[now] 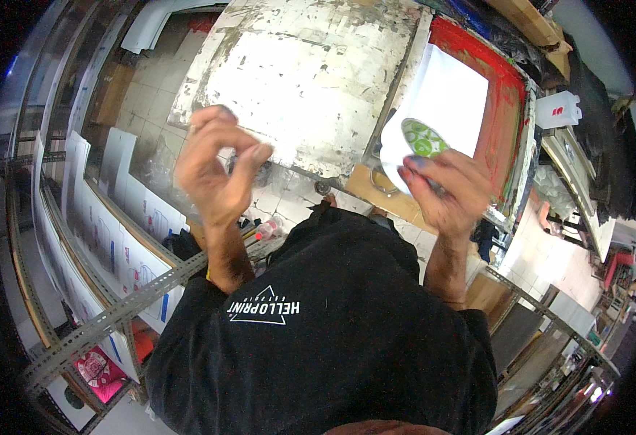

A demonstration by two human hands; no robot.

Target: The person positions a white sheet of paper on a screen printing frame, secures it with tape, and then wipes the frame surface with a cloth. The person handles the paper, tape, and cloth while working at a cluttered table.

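My right hand (452, 190) is closed on what looks like a roll of tape (425, 138) with a green and white patterned core. Its pale outer edge is blurred against a white sheet (457, 90) behind it. Dark stains mark the fingertips of this hand. My left hand (220, 163) is raised in front of the near left part of a white, paint-spotted table (289, 80). Its fingers are curled, with thumb and forefinger close together. Whatever lies between them, if anything, is too small to make out. The two hands are well apart, both above the floor.
A frame smeared with red paint (503, 138) lies at the right, partly under the white sheet. A white plastic jug (559, 109) stands beyond it. At left, a metal rack (126, 308) holds several printed white panels. A plastic bottle (269, 228) is on the floor.
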